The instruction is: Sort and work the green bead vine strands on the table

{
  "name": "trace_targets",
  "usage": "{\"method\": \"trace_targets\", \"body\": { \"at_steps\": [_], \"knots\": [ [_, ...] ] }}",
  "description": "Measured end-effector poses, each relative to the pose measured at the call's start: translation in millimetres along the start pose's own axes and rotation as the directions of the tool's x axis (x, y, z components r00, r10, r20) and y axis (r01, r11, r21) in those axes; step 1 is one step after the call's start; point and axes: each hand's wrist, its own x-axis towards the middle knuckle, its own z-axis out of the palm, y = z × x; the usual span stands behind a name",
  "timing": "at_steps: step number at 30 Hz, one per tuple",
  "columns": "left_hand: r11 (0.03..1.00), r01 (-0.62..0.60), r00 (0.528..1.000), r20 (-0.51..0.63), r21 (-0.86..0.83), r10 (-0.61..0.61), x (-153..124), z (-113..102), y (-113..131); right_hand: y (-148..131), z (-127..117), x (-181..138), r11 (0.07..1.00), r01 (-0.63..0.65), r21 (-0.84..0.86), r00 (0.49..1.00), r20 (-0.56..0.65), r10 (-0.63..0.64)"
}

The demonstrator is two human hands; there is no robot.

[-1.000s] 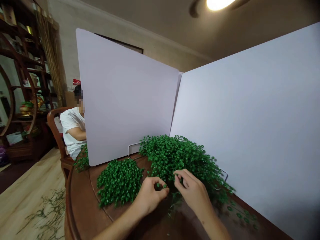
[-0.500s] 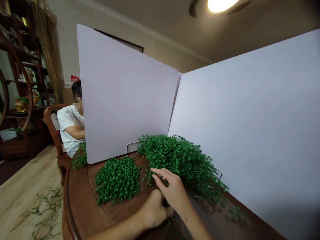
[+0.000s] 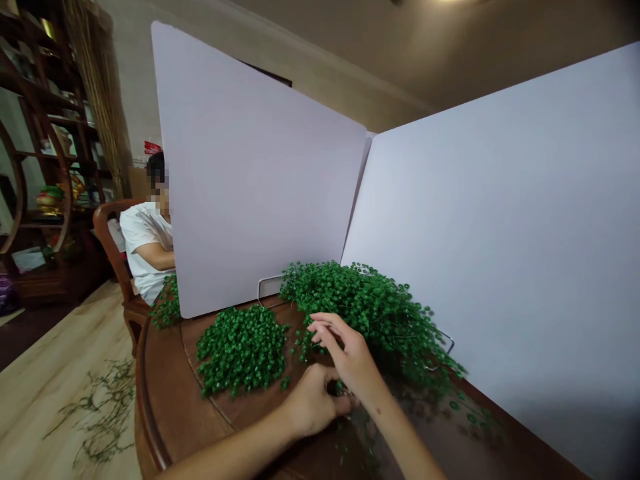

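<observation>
Brown table (image 3: 170,393), left hand (image 3: 316,399) loosely curled, hold unclear, right hand (image 3: 350,353) arched, half uncurled, seemingly empty, before green sprigs (image 3: 380,303).

Home interior, wooden display shelves (image 3: 65,190), colourful ornament (image 3: 50,200), wooden chair (image 3: 114,257)

Before you, a brown table (image 3: 167,393) bears a compact green heap (image 3: 243,350), a larger green pile (image 3: 380,303) and two standing white panels (image 3: 260,173).

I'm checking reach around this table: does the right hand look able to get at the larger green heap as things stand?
Probably yes: the right hand appears at the near side of the larger green heap, and the white boards stand beyond it, not between.
</observation>
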Motion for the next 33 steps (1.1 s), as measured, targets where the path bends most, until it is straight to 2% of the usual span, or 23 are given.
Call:
{"method": "trace_targets", "body": {
  "at_steps": [2, 6, 12, 20, 25, 29, 33],
  "knots": [
    [0.999, 0.048, 0.998, -0.040, 0.000, -0.048, 2.9, -5.0, 3.1, 1.6, -14.0, -3.4, 0.996, -0.029, -0.082, 0.999, 0.032, 0.032],
    [0.992, 0.100, 0.986, -0.126, -0.079, -0.109, 7.1, -13.7, 6.1, -0.7, -36.6, -10.5, 0.977, -0.053, -0.205, 0.982, 0.169, 0.089],
    [0.988, 0.131, 0.970, -0.195, -0.083, -0.145, 9.2, -15.8, 7.8, -7.5, -48.1, -15.2, 0.916, -0.022, -0.401, 0.939, 0.307, 0.157],
    [0.989, 0.137, 0.961, -0.248, 0.060, -0.119, 9.0, -14.6, 4.2, 2.0, -54.7, -20.6, 0.892, 0.041, -0.450, 0.941, 0.316, 0.117],
    [0.987, 0.151, 0.958, -0.254, 0.060, -0.131, 5.3, -12.3, 12.7, 3.7, -58.0, -22.6, 0.878, 0.069, -0.473, 0.949, 0.302, 0.088],
    [0.986, 0.155, 0.964, -0.227, 0.063, -0.137, 4.4, -10.6, 14.8, 2.7, -55.6, -22.4, 0.802, 0.097, -0.590, 0.963, 0.259, 0.074],
    [0.945, 0.127, 0.961, -0.272, 0.303, -0.042, 4.5, -12.3, 14.9, 2.3, -45.8, -23.1, 0.700, 0.141, -0.700, 0.975, 0.222, 0.026]
  ]
}}
